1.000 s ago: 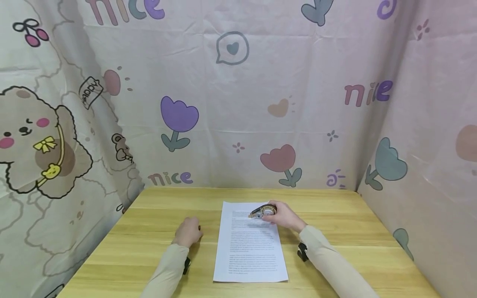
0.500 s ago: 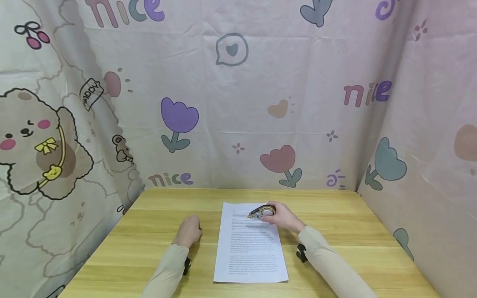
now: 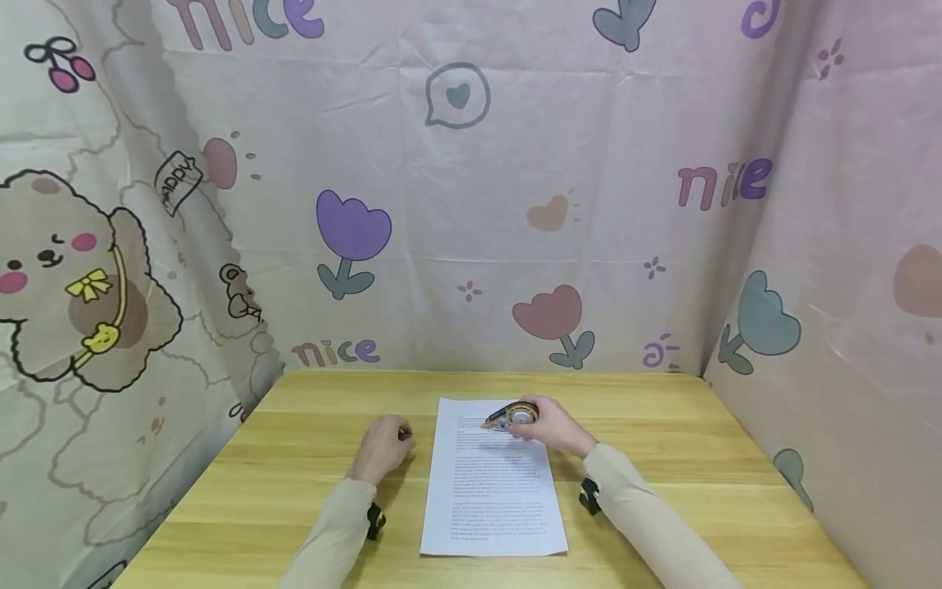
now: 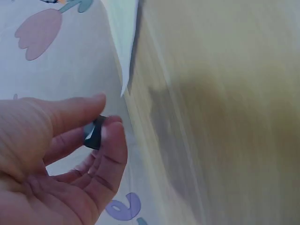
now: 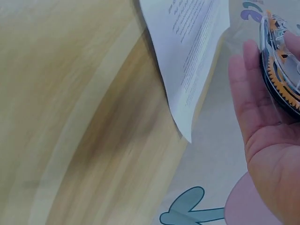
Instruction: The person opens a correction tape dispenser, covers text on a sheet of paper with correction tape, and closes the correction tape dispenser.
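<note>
My right hand (image 3: 557,427) grips a correction tape (image 3: 521,415) with a dark edge and a clear body, tip pointing left, over the upper part of a printed sheet of paper (image 3: 496,499). In the right wrist view, orange gears show inside the correction tape (image 5: 276,77). Left of the sheet, my left hand (image 3: 383,448) is raised over the table. Between its thumb and fingers it pinches a small dark piece (image 4: 95,133), perhaps a cap; its exact kind is unclear.
The sheet lies lengthwise on a light wooden table (image 3: 648,523). A patterned cloth (image 3: 456,221) with tulips and a bear hangs around the back and both sides. Black straps (image 3: 590,496) sit at the wrists.
My left hand has turned and shifted slightly toward the sheet, bringing the small dark piece into clearer sight. The right hand has drifted a little left with the correction tape.
</note>
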{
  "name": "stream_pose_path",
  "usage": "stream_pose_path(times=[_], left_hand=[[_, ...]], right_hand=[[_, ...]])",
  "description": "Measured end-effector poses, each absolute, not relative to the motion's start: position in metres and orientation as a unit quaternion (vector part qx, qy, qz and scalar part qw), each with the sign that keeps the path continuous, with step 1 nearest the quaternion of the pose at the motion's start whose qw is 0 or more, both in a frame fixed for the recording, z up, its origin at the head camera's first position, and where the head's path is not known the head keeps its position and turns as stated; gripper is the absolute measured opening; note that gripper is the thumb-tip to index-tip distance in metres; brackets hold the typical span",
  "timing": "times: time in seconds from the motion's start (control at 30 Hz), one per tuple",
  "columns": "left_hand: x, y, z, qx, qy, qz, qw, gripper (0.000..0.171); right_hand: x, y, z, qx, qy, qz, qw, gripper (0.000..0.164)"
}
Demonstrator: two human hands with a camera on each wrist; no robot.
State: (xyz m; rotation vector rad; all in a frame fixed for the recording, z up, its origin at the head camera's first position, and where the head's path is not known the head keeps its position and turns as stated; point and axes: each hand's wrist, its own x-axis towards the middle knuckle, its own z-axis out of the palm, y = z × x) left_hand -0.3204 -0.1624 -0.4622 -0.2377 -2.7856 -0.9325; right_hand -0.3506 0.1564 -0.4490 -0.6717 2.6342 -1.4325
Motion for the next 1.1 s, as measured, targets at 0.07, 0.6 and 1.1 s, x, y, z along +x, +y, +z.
stream_pose_path(times=[0.07,0.6,1.1], left_hand=[[-0.32,-0.16,-0.462,-0.082,-0.938,-0.326,0.088,0.014],[-0.323,-0.141,-0.46,-0.078,-0.902,-0.42,0.059,0.009],[-0.329,-0.127,-0.454,-0.095,-0.849,-0.519,0.032,0.027]], right_hand=[[-0.351,0.155,-0.448,-0.221,0.864,-0.451,0.03,0.035],[-0.361,0.15,-0.455,-0.233,0.872,-0.431,0.002,0.038],[-0.357,0.143,-0.455,-0.204,0.865,-0.458,0.013,0.043]])
